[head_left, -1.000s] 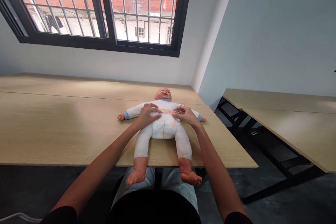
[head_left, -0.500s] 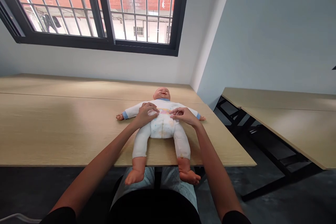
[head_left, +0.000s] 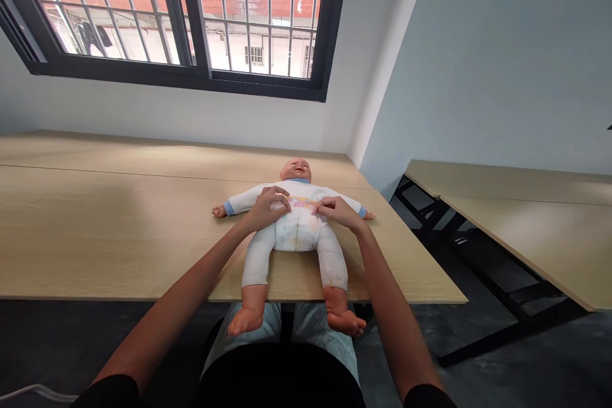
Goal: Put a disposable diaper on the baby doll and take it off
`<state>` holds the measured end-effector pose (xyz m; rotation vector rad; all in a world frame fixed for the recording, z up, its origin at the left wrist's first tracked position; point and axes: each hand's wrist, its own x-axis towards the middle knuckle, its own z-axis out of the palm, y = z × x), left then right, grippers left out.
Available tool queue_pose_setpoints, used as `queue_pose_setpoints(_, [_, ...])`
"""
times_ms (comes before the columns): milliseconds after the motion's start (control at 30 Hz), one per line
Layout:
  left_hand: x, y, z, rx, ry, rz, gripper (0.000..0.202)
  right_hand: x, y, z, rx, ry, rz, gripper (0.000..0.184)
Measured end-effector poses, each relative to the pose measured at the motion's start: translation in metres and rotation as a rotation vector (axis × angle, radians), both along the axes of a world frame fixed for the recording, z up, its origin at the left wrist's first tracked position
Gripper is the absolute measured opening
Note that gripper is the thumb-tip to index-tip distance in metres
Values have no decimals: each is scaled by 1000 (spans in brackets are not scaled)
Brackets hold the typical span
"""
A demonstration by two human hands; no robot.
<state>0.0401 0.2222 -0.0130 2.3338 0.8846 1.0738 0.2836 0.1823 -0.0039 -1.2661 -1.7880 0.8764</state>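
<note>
A baby doll [head_left: 297,190] lies on its back on the wooden table, head away from me, arms spread and bare feet past the front edge. It wears a white suit with blue cuffs and collar. Over its hips sits a white diaper [head_left: 295,233] with a coloured band at the waist. My left hand [head_left: 268,209] rests at the left side of the waist, thumb and fingers curved but apart. On the other side, my right hand [head_left: 336,211] pinches the diaper's upper edge between thumb and index finger; the exact bit gripped is hidden.
The table [head_left: 119,236] ends at its front edge near my lap. A second table [head_left: 526,217] with black legs stands to the right, across a gap. Behind is a wall with a barred window [head_left: 201,73].
My right thumb and index finger have closed together at the diaper's edge and shifted slightly right, showing more of the coloured band. My left hand is nearly unchanged.
</note>
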Motion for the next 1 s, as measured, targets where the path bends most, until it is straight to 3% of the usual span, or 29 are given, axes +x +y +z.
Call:
queue_pose_setpoints(267, [-1, 2, 0, -27, 36, 16, 23, 1, 3, -2, 5, 28, -35, 28])
queue_pose_setpoints(600, [0, -5, 12, -179, -122, -9, 25, -2, 1, -2, 28, 5, -24, 26])
queue_pose_setpoints(667, [-2, -3, 13, -222, -186, 9, 20, -1, 5, -3, 65, 103, -86, 23])
queue_pose_setpoints(767, [-8, 5, 8, -320, -334, 83, 14, 4, 11, -6, 127, 333, -307, 21])
queue_pose_setpoints(867, [-15, 10, -3, -472, -487, 174, 24, 7, 11, -15, 52, 515, -522, 19])
queue_pose_setpoints(1000, [-19, 7, -13, -719, -553, 177, 40, 2, -4, -31, -113, 572, -499, 17])
